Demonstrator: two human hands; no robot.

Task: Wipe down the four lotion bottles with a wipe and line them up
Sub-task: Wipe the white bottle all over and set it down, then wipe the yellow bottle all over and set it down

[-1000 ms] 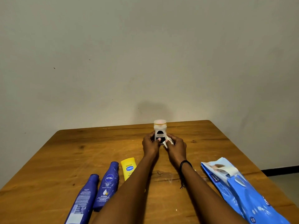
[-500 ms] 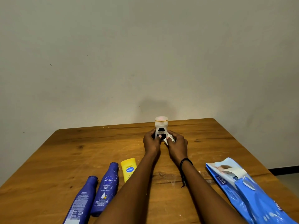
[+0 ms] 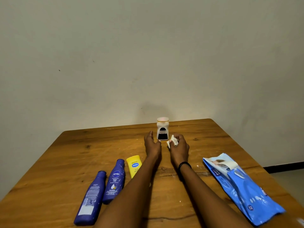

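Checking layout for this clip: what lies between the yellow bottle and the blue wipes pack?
The head view shows only the left forearm and right forearm crossing the table between yellow bottle and wipes pack.

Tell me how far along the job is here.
Apparently done: the white bottle stands upright at the far side of the table, free of both hands. In hand: the right hand grips a crumpled wipe; the left hand is open. Remaining: two blue bottles and the yellow bottle lie flat, not lined up.
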